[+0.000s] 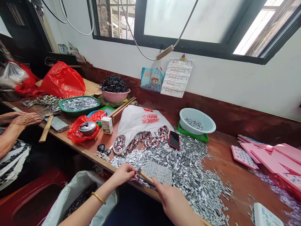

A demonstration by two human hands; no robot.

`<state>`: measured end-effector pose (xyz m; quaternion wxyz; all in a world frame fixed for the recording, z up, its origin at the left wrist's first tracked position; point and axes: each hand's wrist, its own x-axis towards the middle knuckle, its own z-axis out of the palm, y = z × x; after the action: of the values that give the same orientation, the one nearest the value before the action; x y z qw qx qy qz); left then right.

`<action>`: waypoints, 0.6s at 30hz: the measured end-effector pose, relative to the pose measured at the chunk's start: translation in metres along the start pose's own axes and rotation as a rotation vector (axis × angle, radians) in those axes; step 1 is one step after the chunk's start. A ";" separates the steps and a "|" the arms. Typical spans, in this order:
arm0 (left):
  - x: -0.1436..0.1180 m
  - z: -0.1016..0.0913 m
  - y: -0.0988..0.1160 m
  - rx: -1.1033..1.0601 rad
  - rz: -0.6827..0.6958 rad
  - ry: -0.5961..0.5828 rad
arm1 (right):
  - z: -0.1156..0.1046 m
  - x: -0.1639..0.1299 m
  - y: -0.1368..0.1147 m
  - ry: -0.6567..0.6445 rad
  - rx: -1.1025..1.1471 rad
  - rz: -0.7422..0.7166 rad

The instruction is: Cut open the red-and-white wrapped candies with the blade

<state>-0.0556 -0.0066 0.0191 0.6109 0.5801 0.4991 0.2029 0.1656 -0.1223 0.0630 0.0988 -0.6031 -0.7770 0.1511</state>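
My right hand point(171, 197) is closed round the wooden handle of a hammer point(147, 177), whose metal head is close to my left fingertips. My left hand point(125, 173) is pinched at the table's front edge, by a small red, white and black keychain piece point(138, 179) with a metal link. What exactly lies between those fingertips is hidden. A black strap shows below the hammer handle. Just behind the hammer lies a speckled stone slab point(158, 172), with a wide heap of small flat metal clips point(195, 169) around it.
A white plastic bag point(143, 117), a phone point(174, 140), keys point(103, 155) and a light blue basin point(197, 121) stand beyond. At left, another person's hands point(25, 119) are beside a second hammer point(46, 129). Pink boards point(265, 157) lie right. An open sack point(82, 188) stands below the edge.
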 end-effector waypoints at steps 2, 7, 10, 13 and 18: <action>0.000 0.000 0.001 -0.004 -0.009 -0.005 | 0.002 0.002 -0.001 -0.023 -0.005 -0.006; -0.002 -0.001 0.003 -0.012 -0.021 -0.009 | 0.009 0.003 0.001 0.019 0.001 0.003; -0.005 -0.002 0.005 -0.022 -0.012 -0.011 | 0.015 0.002 0.012 0.043 -0.008 0.007; -0.006 0.001 0.010 -0.019 0.084 0.027 | 0.025 -0.001 0.028 0.176 -0.086 0.061; -0.003 0.015 0.019 0.196 0.345 0.099 | 0.045 -0.006 0.048 0.316 -0.237 0.232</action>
<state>-0.0377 -0.0120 0.0352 0.4822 0.7030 0.4393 0.2833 0.1950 -0.1223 0.0041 0.1295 -0.7120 -0.6896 -0.0272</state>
